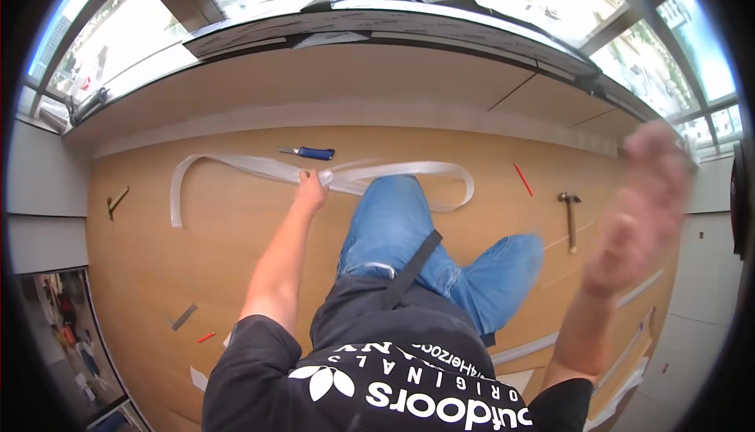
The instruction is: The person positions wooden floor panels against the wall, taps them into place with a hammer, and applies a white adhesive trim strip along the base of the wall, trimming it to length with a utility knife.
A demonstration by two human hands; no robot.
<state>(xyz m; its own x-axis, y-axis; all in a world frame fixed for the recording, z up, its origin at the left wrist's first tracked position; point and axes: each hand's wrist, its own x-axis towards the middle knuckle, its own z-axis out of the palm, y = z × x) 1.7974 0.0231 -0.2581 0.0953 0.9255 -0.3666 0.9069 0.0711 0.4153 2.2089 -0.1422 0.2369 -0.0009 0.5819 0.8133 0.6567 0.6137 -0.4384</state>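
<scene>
My left hand (pixel 313 188) is closed on a long, whitish, translucent strip (pixel 236 163), gripping it near its middle. To the left the strip curves round to a loose end; on the right it bends into a loop beside my knee. My right hand (pixel 641 208) is raised at the right, apart from the strip. Motion smears its fingers, so what they do cannot be made out. A blue-handled utility knife (pixel 316 153) lies just beyond my left hand.
I kneel on a tan board surface (pixel 440 137). A hammer (pixel 571 223) and a red pencil (pixel 523 179) lie on the right. Farther left are a small tool (pixel 117 203), a grey angled piece (pixel 182 318) and another red pencil (pixel 206 337). A low wall (pixel 354 86) runs below the windows.
</scene>
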